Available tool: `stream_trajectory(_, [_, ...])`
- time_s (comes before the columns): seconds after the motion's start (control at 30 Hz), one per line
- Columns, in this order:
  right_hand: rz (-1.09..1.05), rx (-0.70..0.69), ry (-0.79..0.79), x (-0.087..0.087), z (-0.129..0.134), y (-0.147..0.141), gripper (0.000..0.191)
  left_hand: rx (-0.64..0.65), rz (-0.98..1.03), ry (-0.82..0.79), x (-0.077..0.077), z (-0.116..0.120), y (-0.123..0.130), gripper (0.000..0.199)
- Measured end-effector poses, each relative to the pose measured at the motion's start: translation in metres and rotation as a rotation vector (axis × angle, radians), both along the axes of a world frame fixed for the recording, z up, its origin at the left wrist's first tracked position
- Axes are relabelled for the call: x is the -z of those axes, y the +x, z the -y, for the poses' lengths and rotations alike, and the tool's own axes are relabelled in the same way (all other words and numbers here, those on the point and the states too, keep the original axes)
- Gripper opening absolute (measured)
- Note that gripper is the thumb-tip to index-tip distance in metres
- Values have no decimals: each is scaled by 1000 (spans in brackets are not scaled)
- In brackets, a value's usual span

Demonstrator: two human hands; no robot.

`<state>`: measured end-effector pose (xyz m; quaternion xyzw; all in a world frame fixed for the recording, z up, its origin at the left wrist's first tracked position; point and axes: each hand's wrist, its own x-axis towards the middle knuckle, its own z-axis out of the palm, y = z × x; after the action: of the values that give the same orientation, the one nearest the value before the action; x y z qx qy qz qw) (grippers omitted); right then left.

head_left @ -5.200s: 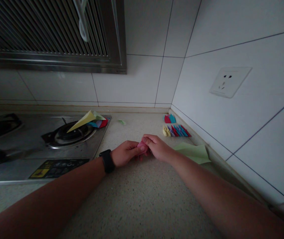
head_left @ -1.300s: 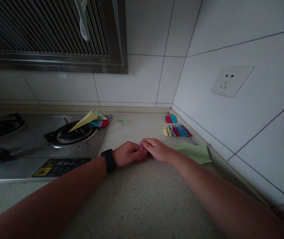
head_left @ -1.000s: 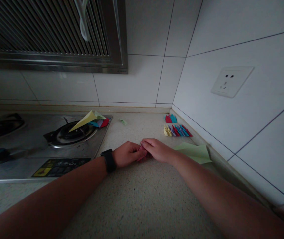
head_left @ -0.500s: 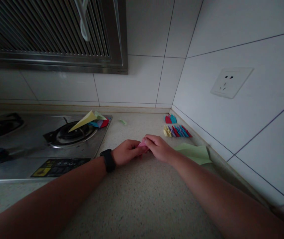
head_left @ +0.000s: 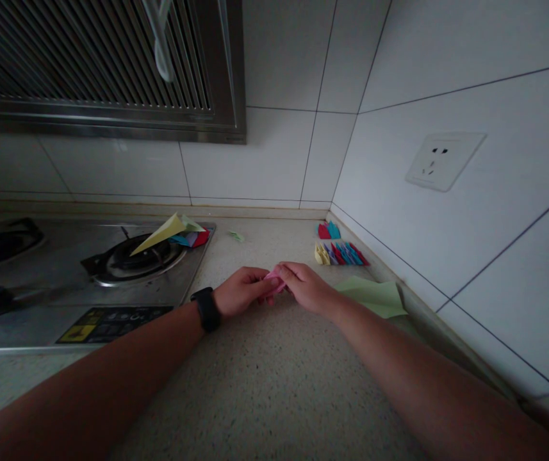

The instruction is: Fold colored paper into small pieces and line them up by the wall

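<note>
Between my two hands is a small folded piece of pink paper (head_left: 274, 276), held just above the speckled countertop (head_left: 274, 384). My left hand (head_left: 241, 291), with a black watch on the wrist, pinches it from the left. From the right, my right hand (head_left: 309, 286) grips the same paper with thumb and fingers. The fingers hide much of its shape. Beyond my right hand stands a row of folded paper pieces (head_left: 341, 254) in yellow, purple, red and blue. A light green paper sheet (head_left: 375, 296) lies beside my right forearm.
A gas stove (head_left: 134, 259) is on the left, with a yellow folded paper (head_left: 161, 232) and other coloured papers over its burner. Red and blue folded pieces (head_left: 328, 230) sit in the back corner near a green scrap (head_left: 236, 236). A range hood (head_left: 111, 121) overhangs the stove.
My fingers have shifted slightly on the pink paper, and a little more of it shows between the hands. Everything else stays in place apart from a small camera shift.
</note>
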<state>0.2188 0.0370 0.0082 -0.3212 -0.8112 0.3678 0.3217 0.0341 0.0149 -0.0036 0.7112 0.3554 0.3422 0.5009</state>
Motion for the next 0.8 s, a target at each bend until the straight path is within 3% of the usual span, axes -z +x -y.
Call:
stream_trajectory(0.5, [-123,-5,-126,-1,1,-1,43,38,98,-51,-6,3,0,44])
stream_trajectory(0.8, [-97,17,-110,-3,-1,0,36,-84,114,-48,-2,1,0,38])
